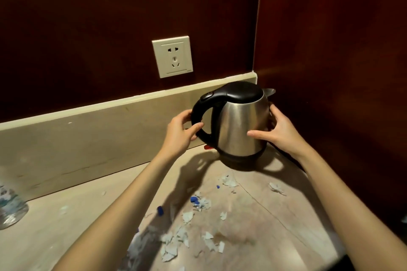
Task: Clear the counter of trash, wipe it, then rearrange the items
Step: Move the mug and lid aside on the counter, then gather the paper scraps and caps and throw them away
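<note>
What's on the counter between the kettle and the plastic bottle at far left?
Head view: torn paper scraps and blue bits litter the counter between kettle and bottle.

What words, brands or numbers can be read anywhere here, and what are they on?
None can be read.
Water bottle label: printed, but too blurred to read.
Wall socket: small mark at its lower corner, too small to read.
Kettle: no lettering visible.

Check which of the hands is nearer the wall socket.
Left. The left hand grips the kettle handle just below the wall socket; the right hand holds the body farther right.
</note>
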Tool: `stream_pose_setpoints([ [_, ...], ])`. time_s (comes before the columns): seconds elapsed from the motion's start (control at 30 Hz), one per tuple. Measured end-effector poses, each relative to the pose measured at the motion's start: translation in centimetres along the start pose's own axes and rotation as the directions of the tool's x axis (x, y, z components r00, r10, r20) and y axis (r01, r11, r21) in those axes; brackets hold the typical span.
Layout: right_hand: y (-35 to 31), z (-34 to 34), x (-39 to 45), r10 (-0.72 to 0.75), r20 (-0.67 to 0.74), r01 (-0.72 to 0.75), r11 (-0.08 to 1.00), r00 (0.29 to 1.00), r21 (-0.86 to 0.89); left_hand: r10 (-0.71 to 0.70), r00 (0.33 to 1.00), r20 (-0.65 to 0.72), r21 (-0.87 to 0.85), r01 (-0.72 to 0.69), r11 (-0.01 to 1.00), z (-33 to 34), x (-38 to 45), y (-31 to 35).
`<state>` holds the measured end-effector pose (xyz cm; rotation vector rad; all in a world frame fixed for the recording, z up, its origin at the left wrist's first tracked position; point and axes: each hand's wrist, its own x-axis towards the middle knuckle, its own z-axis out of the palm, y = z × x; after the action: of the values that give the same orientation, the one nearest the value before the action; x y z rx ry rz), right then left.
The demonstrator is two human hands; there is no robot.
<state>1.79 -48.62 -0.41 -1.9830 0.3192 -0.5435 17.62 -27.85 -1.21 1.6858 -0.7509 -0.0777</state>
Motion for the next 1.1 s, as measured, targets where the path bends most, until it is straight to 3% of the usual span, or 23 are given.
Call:
stream_pose_setpoints([
  [0.4,3.7,0.7,0.2,0.094,-0.011,-0.094,0.996,0.995,-0.005,-0.100,0.995,0.011,-0.022,0.100,0.995,2.0,0.8,-2.6],
  [0.7,3.5,1.3,-1.3,0.152,-0.015,-0.153,0.987,0.988,-0.044,-0.099,0.992,0.075,0.191,0.083,0.978,0.3,-0.5,-2.1],
  [0.77,3.6,1.2,-2.5,0.173,0.015,-0.171,0.978,0.985,-0.117,-0.104,0.989,0.104,0.246,0.076,0.966,-1.3,-1.3,-2.0],
  [0.9,4.1,1.3,-5.6,0.238,0.161,-0.143,0.882,0.958,-0.450,-0.143,0.986,0.083,0.287,0.114,0.951,-5.5,-3.8,-2.4],
  [1.1,6.5,3.4,-9.9,0.281,0.228,-0.084,0.781,0.932,-0.618,-0.222,0.974,-0.051,0.444,0.221,0.868,-11.8,-8.5,-4.7],
])
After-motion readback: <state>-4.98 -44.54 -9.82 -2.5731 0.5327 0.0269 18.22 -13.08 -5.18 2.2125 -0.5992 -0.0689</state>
